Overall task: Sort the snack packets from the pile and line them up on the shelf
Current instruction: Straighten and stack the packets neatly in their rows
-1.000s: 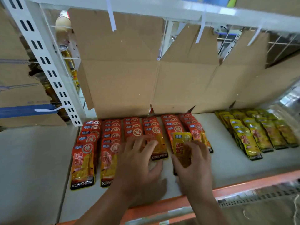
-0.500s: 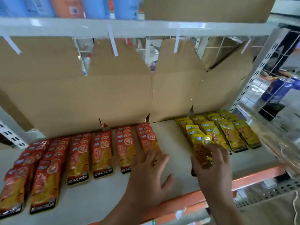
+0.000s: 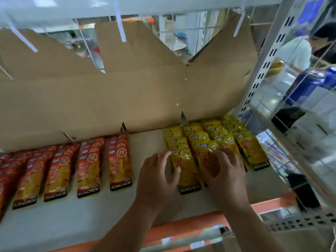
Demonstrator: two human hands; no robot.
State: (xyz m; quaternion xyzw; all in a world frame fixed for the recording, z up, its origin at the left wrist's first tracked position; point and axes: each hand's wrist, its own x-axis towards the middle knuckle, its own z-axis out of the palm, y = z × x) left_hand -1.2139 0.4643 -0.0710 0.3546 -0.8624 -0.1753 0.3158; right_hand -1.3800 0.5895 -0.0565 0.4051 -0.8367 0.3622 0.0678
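Several rows of yellow snack packets [image 3: 245,148] lie on the right part of the white shelf [image 3: 149,142]. Rows of red packets [image 3: 89,168] lie to the left, with a bare gap between the two colours. My right hand [image 3: 225,175] rests with spread fingers on a yellow packet [image 3: 207,151] at the front of the second yellow row. My left hand [image 3: 156,177] is beside the leftmost yellow row, its thumb and fingertips touching the left edge of the front yellow packet [image 3: 187,171]. It holds nothing.
Brown cardboard [image 3: 127,99] lines the back of the shelf. The shelf's orange front edge [image 3: 269,206] runs below my wrists. A white perforated upright [image 3: 261,73] stands at the right, with clear panels and a person [image 3: 298,51] beyond it.
My right hand carried a yellow packet from in front of the red rows to the yellow rows and laid it down. My left hand followed to the right. The view swung right.
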